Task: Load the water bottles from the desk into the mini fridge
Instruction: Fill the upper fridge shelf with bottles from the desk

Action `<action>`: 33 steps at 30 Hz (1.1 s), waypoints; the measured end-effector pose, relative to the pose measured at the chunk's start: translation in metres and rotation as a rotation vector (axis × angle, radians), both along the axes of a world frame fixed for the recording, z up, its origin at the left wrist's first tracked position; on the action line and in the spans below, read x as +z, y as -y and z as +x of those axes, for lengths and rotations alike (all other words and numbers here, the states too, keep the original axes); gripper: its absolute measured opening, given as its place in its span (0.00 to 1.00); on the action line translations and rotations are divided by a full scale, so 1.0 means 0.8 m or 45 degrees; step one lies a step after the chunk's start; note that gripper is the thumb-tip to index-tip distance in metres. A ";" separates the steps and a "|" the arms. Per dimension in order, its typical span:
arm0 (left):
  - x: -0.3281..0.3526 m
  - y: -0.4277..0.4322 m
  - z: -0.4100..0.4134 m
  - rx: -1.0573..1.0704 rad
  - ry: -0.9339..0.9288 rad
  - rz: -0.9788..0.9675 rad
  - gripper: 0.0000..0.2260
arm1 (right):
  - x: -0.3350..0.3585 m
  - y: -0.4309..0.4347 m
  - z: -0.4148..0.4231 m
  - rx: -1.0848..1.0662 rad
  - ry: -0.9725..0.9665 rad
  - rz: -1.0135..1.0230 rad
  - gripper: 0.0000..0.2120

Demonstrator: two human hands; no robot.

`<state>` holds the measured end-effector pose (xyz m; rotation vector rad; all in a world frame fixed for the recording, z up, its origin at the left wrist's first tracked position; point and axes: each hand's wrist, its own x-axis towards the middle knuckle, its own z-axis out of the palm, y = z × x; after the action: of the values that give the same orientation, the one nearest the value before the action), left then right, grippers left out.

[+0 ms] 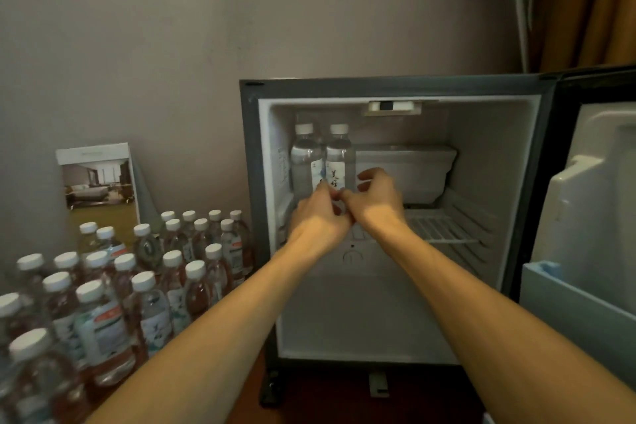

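While both hands work at the base of the two bottles on the upper wire shelf (444,229), risk is tipping — bottles stand close together at shelf's left end, and a nudge from either hand could knock one into the other or off the front edge. Left hand (318,213) curls fingers at the foot of the left bottle (304,157); right hand (377,198) is half-curled beside the right bottle (339,158). Can't tell if either hand is actually gripping or just steadying.

Mini fridge (395,303), door open to the right: holds only those 2 bottles, upright, touching, plus a white box compartment (406,170) at the back. Lower section empty. Desk (344,396) at left carries approx. two dozen more bottles (144,286) w/ white caps — bulk of the job not yet done.
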<state>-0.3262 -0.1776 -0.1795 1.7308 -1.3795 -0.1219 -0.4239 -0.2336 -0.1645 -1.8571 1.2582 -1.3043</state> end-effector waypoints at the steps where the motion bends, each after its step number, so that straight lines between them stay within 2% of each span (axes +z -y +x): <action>1: -0.001 -0.014 0.000 -0.042 0.027 -0.002 0.14 | -0.003 -0.015 -0.002 0.002 0.022 -0.043 0.19; 7: -0.014 -0.115 0.024 -0.040 0.172 0.032 0.14 | -0.030 -0.098 0.002 0.089 0.047 -0.209 0.08; 12: -0.060 -0.189 0.069 0.045 0.137 0.046 0.11 | -0.068 -0.149 0.030 0.324 -0.157 -0.251 0.02; 16: -0.104 -0.237 0.113 0.145 0.080 0.028 0.11 | -0.093 -0.173 0.069 0.464 -0.282 -0.149 0.06; 20: -0.144 -0.278 0.155 0.371 0.009 -0.107 0.07 | -0.122 -0.188 0.123 0.635 -0.376 -0.060 0.13; 24: -0.183 -0.311 0.200 0.553 -0.083 -0.032 0.05 | -0.153 -0.209 0.189 0.817 -0.465 0.015 0.19; 31: -0.245 -0.368 0.261 0.919 -0.250 -0.032 0.13 | -0.196 -0.261 0.293 1.009 -0.476 0.108 0.30; 33: -0.262 -0.377 0.277 0.936 -0.291 -0.025 0.15 | -0.205 -0.274 0.314 1.062 -0.435 0.139 0.28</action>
<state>-0.1048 0.1240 -0.3891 2.0255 -0.5233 0.1008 -0.1728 -0.0141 -0.3281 -2.2118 0.5368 -0.4757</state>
